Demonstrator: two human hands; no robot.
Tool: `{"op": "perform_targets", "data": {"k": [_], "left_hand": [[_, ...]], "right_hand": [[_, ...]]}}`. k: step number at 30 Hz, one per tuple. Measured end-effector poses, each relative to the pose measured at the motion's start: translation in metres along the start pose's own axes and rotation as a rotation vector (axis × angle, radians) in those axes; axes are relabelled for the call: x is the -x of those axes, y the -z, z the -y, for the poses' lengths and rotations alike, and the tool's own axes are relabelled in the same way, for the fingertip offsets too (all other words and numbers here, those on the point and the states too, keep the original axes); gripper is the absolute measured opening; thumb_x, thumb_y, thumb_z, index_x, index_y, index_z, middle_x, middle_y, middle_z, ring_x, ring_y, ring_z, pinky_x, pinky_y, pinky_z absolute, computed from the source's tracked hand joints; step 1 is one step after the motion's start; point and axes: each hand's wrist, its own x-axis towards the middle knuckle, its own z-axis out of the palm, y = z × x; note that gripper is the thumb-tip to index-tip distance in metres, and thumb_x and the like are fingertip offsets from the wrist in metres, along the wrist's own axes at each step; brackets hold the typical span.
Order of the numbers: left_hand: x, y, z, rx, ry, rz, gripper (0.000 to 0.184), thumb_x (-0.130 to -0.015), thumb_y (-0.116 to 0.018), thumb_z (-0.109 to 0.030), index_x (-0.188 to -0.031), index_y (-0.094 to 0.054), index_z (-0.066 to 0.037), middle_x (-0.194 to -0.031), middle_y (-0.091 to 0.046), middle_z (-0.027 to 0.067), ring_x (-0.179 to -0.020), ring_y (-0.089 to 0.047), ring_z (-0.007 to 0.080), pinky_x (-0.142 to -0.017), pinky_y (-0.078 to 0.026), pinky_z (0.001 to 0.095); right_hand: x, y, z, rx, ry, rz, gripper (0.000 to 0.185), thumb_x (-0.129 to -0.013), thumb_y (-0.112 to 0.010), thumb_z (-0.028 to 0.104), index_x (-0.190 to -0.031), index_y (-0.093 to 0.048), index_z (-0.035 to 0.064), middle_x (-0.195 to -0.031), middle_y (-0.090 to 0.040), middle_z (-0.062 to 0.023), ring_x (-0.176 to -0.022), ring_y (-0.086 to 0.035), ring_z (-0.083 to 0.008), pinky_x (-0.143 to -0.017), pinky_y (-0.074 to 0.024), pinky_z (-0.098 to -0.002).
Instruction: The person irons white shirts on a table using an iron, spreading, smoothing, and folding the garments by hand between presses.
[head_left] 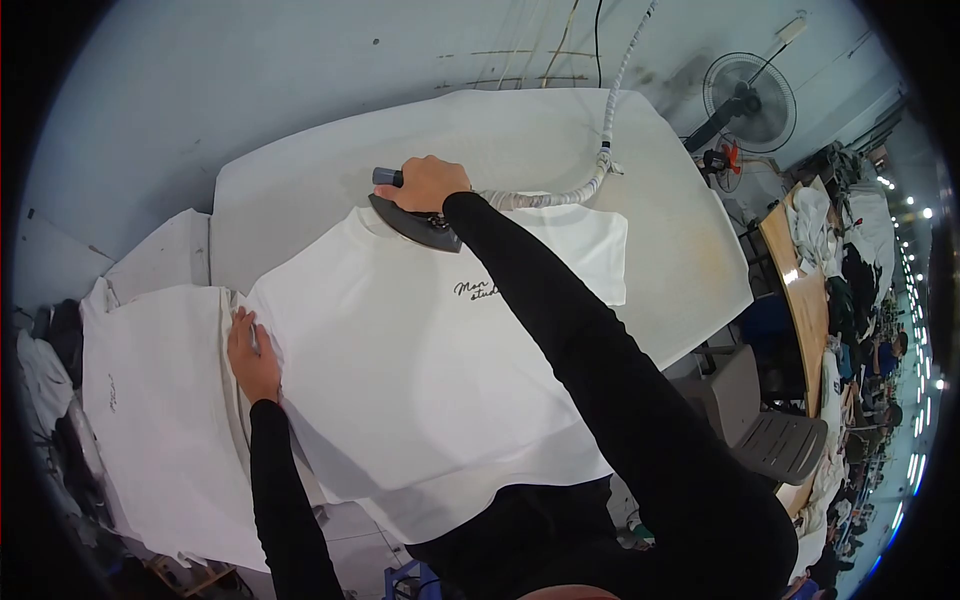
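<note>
A white T-shirt (370,370) with black script lettering on the chest lies spread over the padded ironing table (300,170). My right hand (430,188) is wrapped round the handle of a steam iron (415,225), whose dark soleplate rests at the shirt's neckline. From the iron a wrapped hose (560,197) runs right and then upward. My left hand (253,358) lies with fingers stretched out on the shirt's left edge, beside a pile of white shirts (160,400). My right sleeve covers part of the lettering.
A wall (300,70) stands behind the table. At the right are a fan (750,100), a grey chair (750,410) and a wooden table (795,280) with garments. Dark and white cloth (50,360) lies at the far left. Several people sit in the far right background.
</note>
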Motion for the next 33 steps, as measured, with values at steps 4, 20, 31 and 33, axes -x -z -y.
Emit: {"op": "perform_targets", "data": {"k": [4, 20, 31, 33], "left_hand": [[0.0000, 0.0000, -0.0004, 0.030, 0.012, 0.002, 0.031, -0.110, -0.064, -0.013, -0.138, -0.074, -0.004, -0.158, -0.068, 0.0142, -0.150, -0.059, 0.0368, -0.124, -0.046, 0.0467], [0.0000, -0.0013, 0.0008, 0.006, 0.000, -0.017, 0.031, -0.109, -0.065, -0.014, -0.138, -0.075, -0.005, -0.157, -0.069, 0.0130, -0.149, -0.060, 0.0362, -0.124, -0.046, 0.0464], [0.0003, -0.0008, 0.0017, 0.012, -0.006, -0.022, 0.031, -0.109, -0.065, -0.013, -0.137, -0.075, -0.005, -0.156, -0.069, 0.0141, -0.148, -0.060, 0.0369, -0.123, -0.047, 0.0467], [0.0006, -0.0007, 0.0002, 0.011, 0.001, -0.020, 0.031, -0.109, -0.065, -0.012, -0.137, -0.075, -0.005, -0.156, -0.069, 0.0141, -0.148, -0.060, 0.0370, -0.124, -0.047, 0.0468]], "right_hand": [[0.0012, -0.0006, -0.0001, 0.021, 0.016, -0.013, 0.075, -0.099, -0.067, 0.076, -0.116, -0.084, 0.0055, -0.109, -0.084, -0.0184, -0.106, -0.082, -0.0376, -0.091, -0.0636, -0.0505], [0.0011, -0.0006, 0.0002, 0.030, 0.016, -0.005, 0.076, -0.099, -0.066, 0.078, -0.114, -0.084, 0.0060, -0.108, -0.084, -0.0174, -0.104, -0.082, -0.0378, -0.091, -0.0629, -0.0505], [0.0004, -0.0029, 0.0005, 0.047, 0.031, -0.029, 0.076, -0.100, -0.065, 0.078, -0.112, -0.084, 0.0063, -0.106, -0.084, -0.0180, -0.103, -0.082, -0.0383, -0.090, -0.0636, -0.0510], [-0.0002, -0.0029, 0.0002, 0.048, 0.034, -0.027, 0.076, -0.100, -0.065, 0.078, -0.111, -0.084, 0.0061, -0.106, -0.084, -0.0179, -0.103, -0.082, -0.0386, -0.090, -0.0635, -0.0513]]}}
